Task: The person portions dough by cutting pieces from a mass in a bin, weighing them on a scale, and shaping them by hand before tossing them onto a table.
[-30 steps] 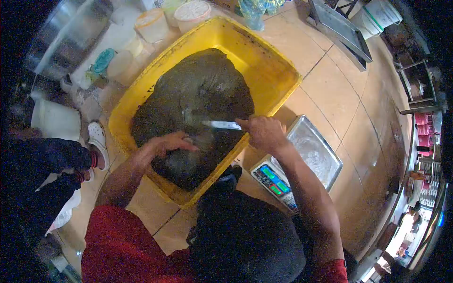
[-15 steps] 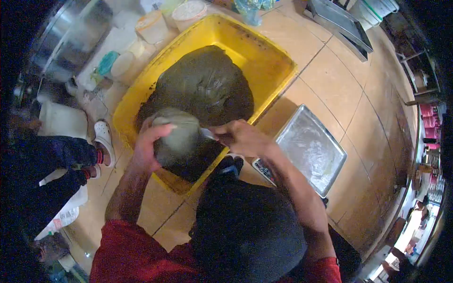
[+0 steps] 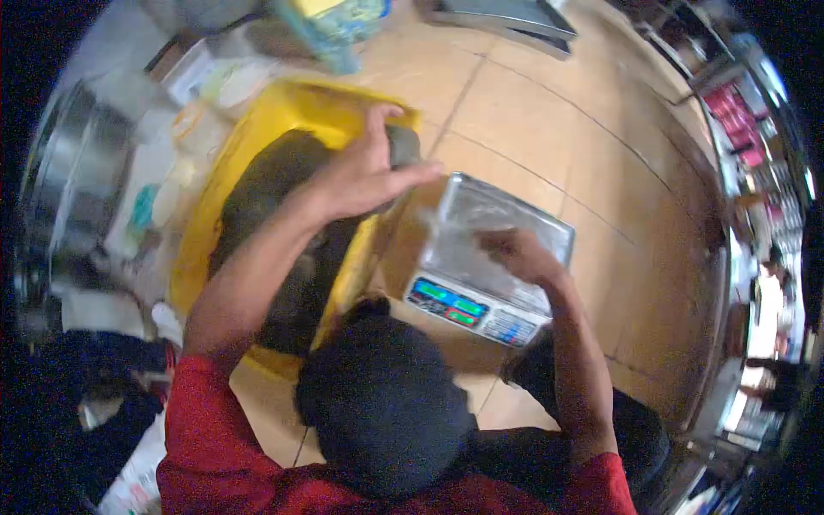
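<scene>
My left hand [image 3: 356,176] is tilted up over the right side of a yellow tub [image 3: 184,266], its fingers and thumb around a lump of grey-green dough [image 3: 403,146]. A large mass of dark dough [image 3: 275,172] fills much of the tub. To the right stands a digital scale [image 3: 446,300] with lit green displays and a shiny metal tray [image 3: 506,215] on top. Over that tray, my right hand [image 3: 515,253] is curled and blurred by motion. From its fingers a pale, blade-like tool [image 3: 442,225] points toward the tub, smeared.
Pale tubs and a teal lid [image 3: 143,204] sit left of the yellow tub. A bluish plastic bag [image 3: 339,43] and a dark metal tray [image 3: 515,21] lie beyond it on the tiled floor [image 3: 532,120]. Another person [image 3: 94,403] in dark clothing is at the left.
The view has swung right. My left hand has lifted the dough lump away from the mass toward the scale. My right hand has moved off the lump to above the metal tray.
</scene>
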A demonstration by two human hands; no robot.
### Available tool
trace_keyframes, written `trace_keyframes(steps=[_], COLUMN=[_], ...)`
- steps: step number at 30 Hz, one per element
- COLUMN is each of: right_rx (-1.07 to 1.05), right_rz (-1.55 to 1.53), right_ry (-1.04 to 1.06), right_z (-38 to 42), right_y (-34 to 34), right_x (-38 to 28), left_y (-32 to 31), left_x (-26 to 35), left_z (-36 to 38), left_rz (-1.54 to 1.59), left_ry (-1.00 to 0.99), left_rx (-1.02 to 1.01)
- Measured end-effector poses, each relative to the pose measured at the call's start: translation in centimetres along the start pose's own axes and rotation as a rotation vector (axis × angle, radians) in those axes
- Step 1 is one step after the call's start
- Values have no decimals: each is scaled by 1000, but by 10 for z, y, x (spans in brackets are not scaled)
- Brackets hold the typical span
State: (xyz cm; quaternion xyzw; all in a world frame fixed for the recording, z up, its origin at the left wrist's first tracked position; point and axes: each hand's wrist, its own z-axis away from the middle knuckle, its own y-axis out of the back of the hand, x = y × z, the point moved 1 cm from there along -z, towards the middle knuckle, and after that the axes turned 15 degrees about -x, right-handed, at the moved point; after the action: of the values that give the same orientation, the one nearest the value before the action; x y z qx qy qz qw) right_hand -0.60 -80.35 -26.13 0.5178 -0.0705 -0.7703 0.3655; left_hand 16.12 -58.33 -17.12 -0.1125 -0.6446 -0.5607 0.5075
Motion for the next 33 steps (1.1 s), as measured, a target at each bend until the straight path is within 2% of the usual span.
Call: trace_keyframes(steps=[1,2,3,5,8,10,13,14,16,17,19,20,22,23,25,27,29,30,31,32,33], right_rx=[177,390,506,624,713,741,743,707,688,674,685,691,572,508,584,643,693,628,722,737,775], right_rz=[137,-83,-63,-344,-484,-533,-554,-518,-453,-422,-424,-412,-220,-120,-166,-145,-58,-61,81,33,-3], right_ry=[-69,-106,-207,-305,-268,-257,-193,-106,-212,-266,-93,-9,-211,-312,-300,-330,-404,-583,-490,-520,-546], right_z=[22,48,78,123,153,164,152,145,131,124,107,102,101,100,95,84,72,66,62,64,62], right_y=[10,15,22,33,40,22,21,18,18,17,2,-3,-2,-2,-9,-17,-27,-29,-44,-50,-64], right_x=[45,68,67,43,59,67,76,88,69,63,86,89,87,84,86,93,110,111,132,131,167], left_y=[-28,-57,-86,-140,-173,-141,-73,-53,-41,-41,-58,-66,-82,-93,-119,-153,-201,-221,-239,-255,-268], left_x=[6,9,12,31,83,120,114,120,86,53,-26,-40,-63,-72,-84,-72,-50,-42,-34,-29,-24], left_z=[-23,-47,-69,-97,-96,-90,-112,-102,-97,-97,-94,-82,-55,-50,-46,-52,-49,-48,-47,-50,-51], left_rz=[-6,29,57,-14,-404,-311,-41,108,81,-18,-211,-218,-224,-238,-266,-358,-449,-515,-584,-650,-715], left_ry=[9,26,51,82,-16,-199,-429,-425,-242,-217,-175,-112,1,-20,-59,-312,-387,-499,-612,-660,-703], left_rx=[-52,-193,-334,-774,-983,-486,-163,-53,6,9,19,6,-10,3,42,13,-50,-111,-169,-247,-327])
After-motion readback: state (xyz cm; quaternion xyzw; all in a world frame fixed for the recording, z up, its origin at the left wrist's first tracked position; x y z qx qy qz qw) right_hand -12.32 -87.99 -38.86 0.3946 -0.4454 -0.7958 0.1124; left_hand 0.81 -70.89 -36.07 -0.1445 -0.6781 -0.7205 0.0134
